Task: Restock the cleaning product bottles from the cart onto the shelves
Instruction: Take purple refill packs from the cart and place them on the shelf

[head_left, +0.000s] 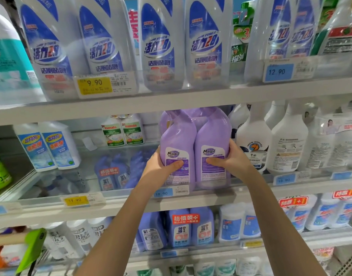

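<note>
- Left hand [161,170] and right hand [232,159] clamp the purple twin bottles [195,140] from either side
- Pack stands upright at the middle shelf [302,189] front edge, just beside white spray bottles [253,136]
- Stocked shelves above and below

Yellow 9.90 tag [94,86] upper left; blue 12.90 tag [278,72] upper right; red promo sticker [292,202] lower right.

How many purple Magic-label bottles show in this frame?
2: the left bottle gripped by the left hand, the right bottle by the right hand, side by side at the middle shelf. Purple behind may hide more.
</note>
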